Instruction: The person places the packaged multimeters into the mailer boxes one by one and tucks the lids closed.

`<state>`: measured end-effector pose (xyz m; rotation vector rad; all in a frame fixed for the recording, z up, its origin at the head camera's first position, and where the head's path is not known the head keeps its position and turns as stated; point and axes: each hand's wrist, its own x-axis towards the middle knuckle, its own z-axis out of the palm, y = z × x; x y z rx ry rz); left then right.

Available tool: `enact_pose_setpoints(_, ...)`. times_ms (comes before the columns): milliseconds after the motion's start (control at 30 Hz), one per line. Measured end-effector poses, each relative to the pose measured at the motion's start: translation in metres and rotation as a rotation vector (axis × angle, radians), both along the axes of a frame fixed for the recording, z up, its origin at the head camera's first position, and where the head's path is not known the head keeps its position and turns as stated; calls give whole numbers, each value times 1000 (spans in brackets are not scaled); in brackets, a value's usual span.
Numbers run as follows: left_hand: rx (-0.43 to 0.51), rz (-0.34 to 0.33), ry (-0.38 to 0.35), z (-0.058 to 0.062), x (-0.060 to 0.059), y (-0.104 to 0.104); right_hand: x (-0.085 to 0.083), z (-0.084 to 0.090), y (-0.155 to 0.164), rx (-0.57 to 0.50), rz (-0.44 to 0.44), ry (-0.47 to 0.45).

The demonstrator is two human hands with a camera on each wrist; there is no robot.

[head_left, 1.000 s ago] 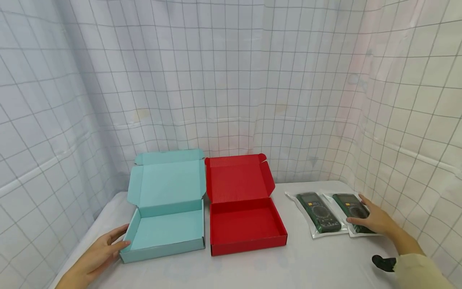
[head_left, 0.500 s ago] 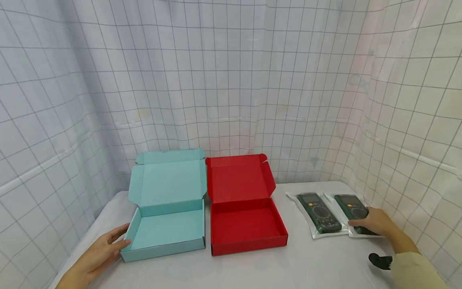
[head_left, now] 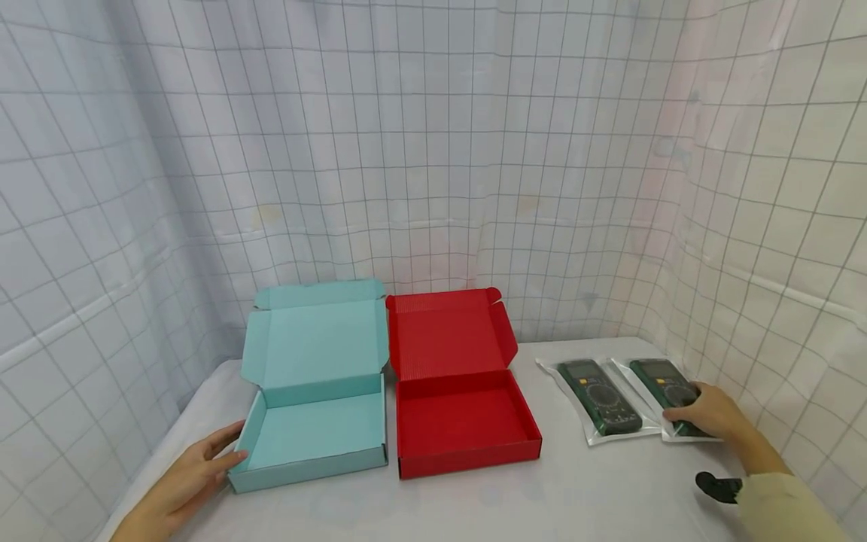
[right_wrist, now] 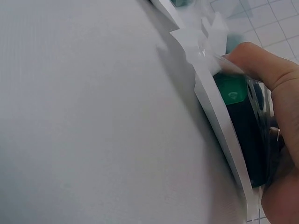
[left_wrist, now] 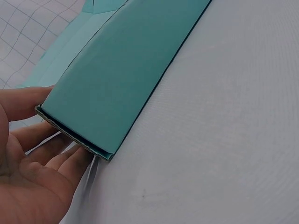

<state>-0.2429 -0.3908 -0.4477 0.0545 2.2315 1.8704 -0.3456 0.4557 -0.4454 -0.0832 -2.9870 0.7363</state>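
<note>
Teal box I steadied with flat left fingers, while my right hand clamped the bagged multimeter, ready to lift.

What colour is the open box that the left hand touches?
The box is light teal, inside and outside; the head view shows it best.

open red box, second bagged multimeter

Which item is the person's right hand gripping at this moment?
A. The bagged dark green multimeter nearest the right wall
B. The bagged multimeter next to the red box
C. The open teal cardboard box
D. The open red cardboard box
A: the right hand curls its thumb and fingers round the bagged dark green multimeter nearest the right wall, as the right wrist view confirms.
</note>
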Motion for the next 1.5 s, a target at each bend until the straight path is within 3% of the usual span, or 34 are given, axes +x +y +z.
enact_pose_setpoints(233,9,1,3,-1,-1,0,0,2,7,-10,-3,-9)
enact_pose_setpoints(633,-6,9,-6,1,0,0,-2,25,-4,-47,22,-38)
enact_pose_setpoints(833,-17,2,-12,1,-1,0,-4,37,-10,-54,76,-10)
enact_pose_setpoints(1133,-26,-6,-25,2,-4,-3,-15,51,-33,-52,206,115)
enact_pose_setpoints(1500,-6,-12,-43,1,-6,-1,-26,64,-64,-64,301,155)
